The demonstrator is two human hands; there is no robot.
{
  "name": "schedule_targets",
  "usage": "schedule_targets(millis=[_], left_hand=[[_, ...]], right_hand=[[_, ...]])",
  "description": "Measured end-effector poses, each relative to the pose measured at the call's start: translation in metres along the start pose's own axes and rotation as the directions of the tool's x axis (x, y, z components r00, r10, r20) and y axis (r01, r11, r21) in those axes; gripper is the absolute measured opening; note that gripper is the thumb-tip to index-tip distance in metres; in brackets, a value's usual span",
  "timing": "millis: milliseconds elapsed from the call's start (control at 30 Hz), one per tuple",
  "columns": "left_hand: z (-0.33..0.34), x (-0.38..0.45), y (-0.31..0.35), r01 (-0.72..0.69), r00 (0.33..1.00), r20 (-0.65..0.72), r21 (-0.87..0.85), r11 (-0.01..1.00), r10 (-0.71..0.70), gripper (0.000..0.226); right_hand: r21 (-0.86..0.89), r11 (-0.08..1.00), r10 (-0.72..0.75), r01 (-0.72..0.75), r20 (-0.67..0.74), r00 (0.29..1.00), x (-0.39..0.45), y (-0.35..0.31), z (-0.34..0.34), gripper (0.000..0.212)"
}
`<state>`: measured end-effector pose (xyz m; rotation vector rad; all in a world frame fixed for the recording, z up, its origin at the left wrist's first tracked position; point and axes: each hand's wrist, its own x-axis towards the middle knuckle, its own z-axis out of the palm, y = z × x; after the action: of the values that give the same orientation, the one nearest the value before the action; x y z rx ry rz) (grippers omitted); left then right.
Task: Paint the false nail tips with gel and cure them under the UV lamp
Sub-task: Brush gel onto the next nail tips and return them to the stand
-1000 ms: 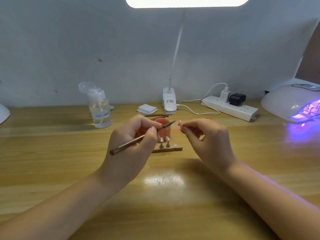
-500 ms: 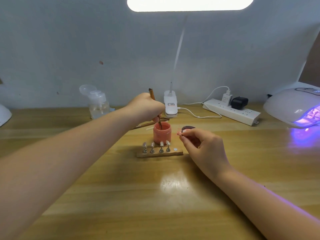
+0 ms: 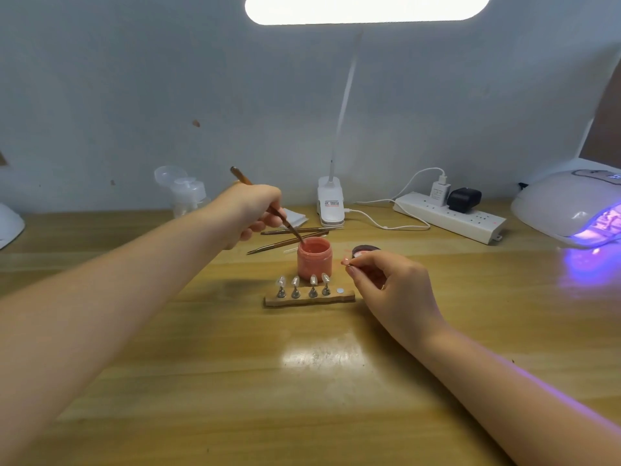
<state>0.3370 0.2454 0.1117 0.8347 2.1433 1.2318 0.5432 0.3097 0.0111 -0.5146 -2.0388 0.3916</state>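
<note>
Brush [image 3: 268,207] gripped in your left hand [image 3: 258,210] dips into the gel jar [image 3: 314,260]; your right hand [image 3: 391,287] pinches a nail tip [image 3: 346,261] just beside it.

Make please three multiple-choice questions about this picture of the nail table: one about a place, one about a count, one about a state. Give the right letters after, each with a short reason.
1. Where does the gel jar stand?
A. just behind the wooden holder
B. inside the UV lamp
C. on the power strip

2. How many nail tips stand on the holder?
A. two
B. four
C. six

3. What is the left hand doing?
A. resting flat on the table
B. holding a brush with its tip in the jar
C. pressing a switch on the lamp

Answers:
1 A: the jar sits on the table right behind the holder's row of pegs.
2 B: four tips show on pegs, and one round spot at the right end is bare.
3 B: the fingers grip the brush handle, and its tip reaches into the open jar, while the right hand pinches a small pink nail tip.
</note>
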Motion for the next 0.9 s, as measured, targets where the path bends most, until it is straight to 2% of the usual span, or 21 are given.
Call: schedule_targets(millis=[100, 333, 400, 533, 600, 700, 800, 900], left_hand=[[-0.01, 0.003, -0.009, 0.053, 0.999, 0.001, -0.067, 0.996, -0.053, 0.025], [-0.012, -0.001, -0.021, 0.055, 0.998, 0.034, -0.166, 0.985, -0.05, 0.024], [-0.014, -0.006, -0.026, 0.012, 0.999, -0.033, -0.194, 0.981, -0.018, 0.024], [-0.014, -0.024, -0.039, -0.2, 0.973, -0.161, -0.251, 0.947, 0.163, 0.024], [-0.006, -0.041, -0.045, -0.358, 0.929, -0.197, -0.248, 0.9, 0.315, 0.022], [0.011, -0.07, -0.058, -0.599, 0.799, -0.226, -0.202, 0.775, 0.558, 0.018], [0.025, -0.092, -0.072, -0.714, 0.699, -0.192, -0.157, 0.682, 0.689, 0.017], [0.03, -0.1, -0.082, -0.794, 0.6, -0.131, 0.026, 0.607, 0.789, 0.026]], right_hand=[[-0.003, 1.0, 0.001, -0.001, 0.006, 1.0, 0.001, -0.001, 0.0, 0.009], [0.001, 1.0, -0.005, 0.005, 0.009, 1.0, 0.0, -0.002, -0.001, 0.009], [0.015, 1.0, 0.002, -0.002, 0.003, 1.0, 0.001, -0.001, -0.001, 0.008], [0.037, 0.999, 0.015, -0.015, 0.001, 1.0, 0.001, -0.001, -0.001, 0.008], [0.049, 0.999, 0.023, -0.023, 0.002, 1.0, 0.002, -0.002, -0.003, 0.008], [0.071, 0.997, 0.031, -0.03, -0.011, 0.999, 0.005, -0.005, -0.005, 0.011], [0.078, 0.997, 0.017, -0.016, -0.012, 1.0, 0.005, -0.009, -0.006, 0.013], [0.069, 0.997, -0.016, 0.016, -0.007, 1.0, 0.004, -0.011, -0.007, 0.014]])
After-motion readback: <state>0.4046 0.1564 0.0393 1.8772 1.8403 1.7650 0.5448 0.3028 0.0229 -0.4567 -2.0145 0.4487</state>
